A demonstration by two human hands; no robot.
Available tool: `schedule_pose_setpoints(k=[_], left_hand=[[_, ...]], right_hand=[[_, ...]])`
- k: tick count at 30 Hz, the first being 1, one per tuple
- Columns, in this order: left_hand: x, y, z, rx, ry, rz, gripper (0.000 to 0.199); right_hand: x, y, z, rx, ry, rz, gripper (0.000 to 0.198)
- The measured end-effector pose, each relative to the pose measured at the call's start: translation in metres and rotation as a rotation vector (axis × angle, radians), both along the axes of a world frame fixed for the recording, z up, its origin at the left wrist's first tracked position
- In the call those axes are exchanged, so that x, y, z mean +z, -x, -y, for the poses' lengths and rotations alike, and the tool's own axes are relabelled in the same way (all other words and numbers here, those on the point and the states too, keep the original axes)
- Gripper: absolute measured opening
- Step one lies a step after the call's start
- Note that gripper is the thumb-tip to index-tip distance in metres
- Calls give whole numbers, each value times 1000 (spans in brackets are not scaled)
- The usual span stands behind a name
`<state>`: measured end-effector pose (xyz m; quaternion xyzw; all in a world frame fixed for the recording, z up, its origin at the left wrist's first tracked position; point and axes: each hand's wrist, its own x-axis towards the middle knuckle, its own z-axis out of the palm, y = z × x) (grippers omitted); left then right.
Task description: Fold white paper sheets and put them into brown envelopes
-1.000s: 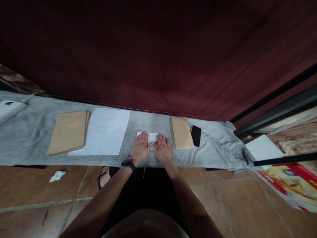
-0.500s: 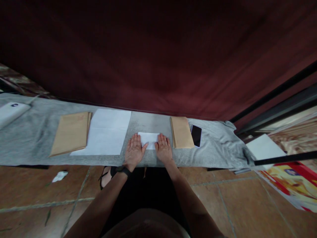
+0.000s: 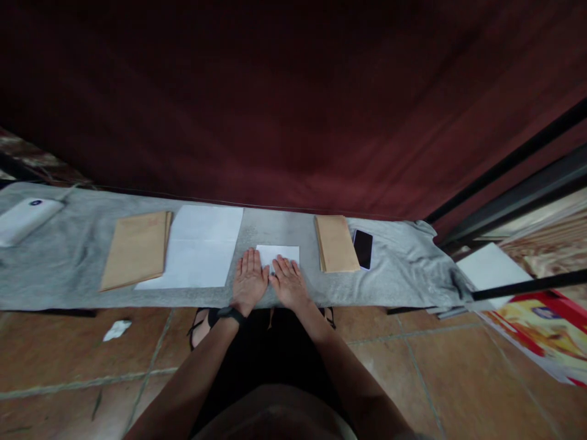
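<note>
A small white folded paper (image 3: 277,251) lies flat on the grey cloth in front of me. My left hand (image 3: 249,280) rests flat at the paper's left edge, fingers straight and pointing away from me. Across the paper's lower right part lies my right hand (image 3: 288,282), palm down with fingers stretched out, hiding much of it. The two thumbs are close together over the paper. To the left are large white paper sheets (image 3: 202,244), partly under a stack of brown envelopes (image 3: 136,250). Another brown stack (image 3: 337,243) sits to the right of my hands.
A dark-screened phone (image 3: 362,249) lies beside the right stack. At the far left is a white device (image 3: 27,221) with a cord. The narrow table carries a grey cloth (image 3: 403,269); a dark red curtain (image 3: 293,122) hangs behind. Black metal bars (image 3: 513,162) stand at the right.
My right hand has slid left from the paper's right edge onto the paper, closer to my left hand. My left hand stays at the left edge.
</note>
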<state>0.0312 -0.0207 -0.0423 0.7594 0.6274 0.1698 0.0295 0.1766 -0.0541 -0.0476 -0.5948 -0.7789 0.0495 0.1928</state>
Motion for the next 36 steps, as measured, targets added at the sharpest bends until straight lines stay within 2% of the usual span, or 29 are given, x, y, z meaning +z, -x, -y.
schedule_pose_setpoints(k=[7,12,15,20,22,25,29,32,34,36], left_hand=[[1,2,2,-11,-33,46,65],[7,10,6,-8,1,220,56],[15,8,3,51,98,445,49],[28,2,-9,301,326,1050,37],[31,2,-12,347,368,1150,41],[34,2,-12,368,421,1236,51],[48,-2,-8,342,465,1341,55],[66,-8,-5,264,473,1438,55],[76,-11,-2,204,484,1540,53],[79,-13,1,206,495,1580,51]], right_hand=[[2,-24,-4,-165,6,51,57],[3,-31,-4,-214,-6,60,57],[3,-29,-3,-222,-12,42,57],[6,-28,-2,-220,-27,11,56],[8,-29,0,-218,-33,7,56],[14,-31,5,-152,-43,2,56],[24,-30,15,72,-42,-43,63],[32,-23,14,6,-34,-284,49],[38,-16,8,-124,-19,-612,44],[44,-7,0,-245,8,-987,48]])
